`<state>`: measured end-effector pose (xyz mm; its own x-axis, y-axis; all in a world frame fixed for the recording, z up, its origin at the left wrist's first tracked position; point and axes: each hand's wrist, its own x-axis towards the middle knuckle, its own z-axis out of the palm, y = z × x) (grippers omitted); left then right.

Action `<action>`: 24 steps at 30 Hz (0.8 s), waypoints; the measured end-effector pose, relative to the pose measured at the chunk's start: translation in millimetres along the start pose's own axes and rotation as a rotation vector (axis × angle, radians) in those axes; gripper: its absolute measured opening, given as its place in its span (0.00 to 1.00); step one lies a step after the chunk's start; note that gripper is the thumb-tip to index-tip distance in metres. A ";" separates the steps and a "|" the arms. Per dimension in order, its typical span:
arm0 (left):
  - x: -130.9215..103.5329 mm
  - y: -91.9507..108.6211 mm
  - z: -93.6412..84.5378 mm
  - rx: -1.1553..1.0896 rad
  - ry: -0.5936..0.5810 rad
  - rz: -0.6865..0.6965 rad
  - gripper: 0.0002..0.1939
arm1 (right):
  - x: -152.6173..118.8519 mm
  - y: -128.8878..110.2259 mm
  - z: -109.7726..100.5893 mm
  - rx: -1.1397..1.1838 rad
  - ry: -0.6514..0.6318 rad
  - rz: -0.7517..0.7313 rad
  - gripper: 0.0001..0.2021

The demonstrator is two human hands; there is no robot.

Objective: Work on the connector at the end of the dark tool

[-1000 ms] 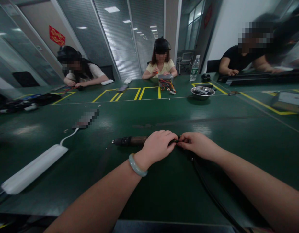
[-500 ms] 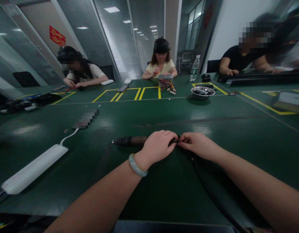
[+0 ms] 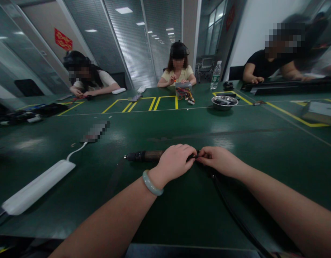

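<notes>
A dark, pen-shaped power screwdriver [image 3: 143, 156] lies on the green table, its metal tip pointing left. My left hand [image 3: 177, 161] is closed over its right end, and a pale bangle circles the wrist. Close against it, the fingers of my right hand [image 3: 216, 160] pinch at a small dark part by the tool's rear end; the fingers hide most of that part. A black cable [image 3: 232, 213] runs from beneath my right hand toward the table's front edge.
A white power strip [image 3: 40, 186] lies at the left, wired to a blurred-out device [image 3: 97, 132]. Further back stand a metal bowl [image 3: 224, 101] and a water bottle [image 3: 215, 76]. Three people sit across the table [image 3: 160, 125].
</notes>
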<state>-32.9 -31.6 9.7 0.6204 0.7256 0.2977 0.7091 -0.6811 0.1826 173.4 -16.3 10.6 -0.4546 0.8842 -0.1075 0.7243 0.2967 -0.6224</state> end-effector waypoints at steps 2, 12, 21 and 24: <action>0.0 0.2 -0.3 0.003 -0.006 -0.007 0.08 | -0.2 -0.9 -0.6 0.001 -0.004 0.008 0.11; -0.3 0.4 -0.9 0.005 0.006 -0.022 0.07 | 0.6 1.8 1.1 -0.015 0.009 -0.005 0.11; -0.9 0.6 -0.2 0.006 -0.003 -0.056 0.08 | 0.1 1.1 0.6 -0.015 0.002 0.006 0.11; -0.6 0.4 -0.3 0.007 -0.016 -0.024 0.07 | 0.2 2.0 0.9 -0.009 0.001 -0.002 0.11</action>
<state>-33.0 -32.3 9.9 0.6085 0.7432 0.2784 0.7261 -0.6629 0.1825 174.2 -15.9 8.6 -0.4557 0.8839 -0.1049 0.7280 0.3023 -0.6154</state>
